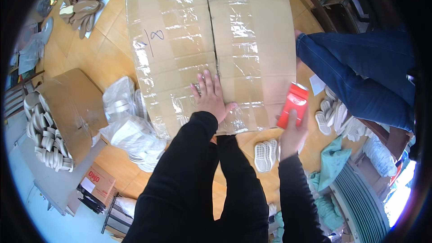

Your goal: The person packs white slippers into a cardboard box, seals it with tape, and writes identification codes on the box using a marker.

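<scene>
A large cardboard box (180,58) with strips of clear shiny tape across its top takes up the middle of the head view. A dark seam runs down between its two flaps. My left hand (210,96) lies flat on the near part of the top, fingers spread beside the seam. Off the box's near right corner, my right hand (292,137) grips a red boxy tool (294,103) with a pale metallic top edge; it looks like a tape dispenser. My fingers cover its lower part.
A person's legs in blue jeans (355,69) are at the right. An open carton (72,108) of pale shoe soles stands left, beside plastic-wrapped bundles (135,130). White soles (265,155) lie near my feet, brown soles (87,4) at the far left. A green slatted panel (360,202) is lower right.
</scene>
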### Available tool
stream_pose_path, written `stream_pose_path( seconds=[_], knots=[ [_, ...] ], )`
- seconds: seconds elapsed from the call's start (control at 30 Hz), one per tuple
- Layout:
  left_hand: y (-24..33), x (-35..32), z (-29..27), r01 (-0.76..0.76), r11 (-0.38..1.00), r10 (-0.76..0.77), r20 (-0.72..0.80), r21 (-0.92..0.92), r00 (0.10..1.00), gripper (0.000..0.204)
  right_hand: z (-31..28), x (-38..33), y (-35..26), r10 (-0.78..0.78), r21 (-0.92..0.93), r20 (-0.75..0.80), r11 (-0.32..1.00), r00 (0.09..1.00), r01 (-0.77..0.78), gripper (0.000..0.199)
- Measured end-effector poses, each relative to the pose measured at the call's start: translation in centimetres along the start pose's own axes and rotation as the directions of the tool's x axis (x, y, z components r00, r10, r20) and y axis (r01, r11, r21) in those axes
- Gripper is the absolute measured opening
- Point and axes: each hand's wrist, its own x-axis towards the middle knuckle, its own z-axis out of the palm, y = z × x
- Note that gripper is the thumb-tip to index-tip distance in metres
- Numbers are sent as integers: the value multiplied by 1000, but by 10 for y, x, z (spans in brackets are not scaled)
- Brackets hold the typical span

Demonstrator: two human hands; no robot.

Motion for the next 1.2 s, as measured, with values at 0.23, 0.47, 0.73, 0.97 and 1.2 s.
stream_pose_path(
  seconds=[0.23,0.47,0.73,0.97,1.2],
  knots=[
    [-2,21,2,-3,1000,3,127,0,992,111,-27,-43,54,-144,-457,-110,886,983,78,56],
    [-4,20,1,14,1000,-14,79,3,997,116,57,-89,108,587,55,-36,809,809,-585,49],
    [10,42,-84,-54,988,43,-76,-147,996,107,177,-69,65,801,325,-502,525,326,-787,79],
    [-103,273,-240,-416,692,629,-210,590,749,82,195,-63,69,621,260,-706,675,341,-691,67],
    [-175,601,-348,-362,784,482,-126,504,867,57,222,-52,60,512,130,-833,550,210,-825,48]
  ],
)
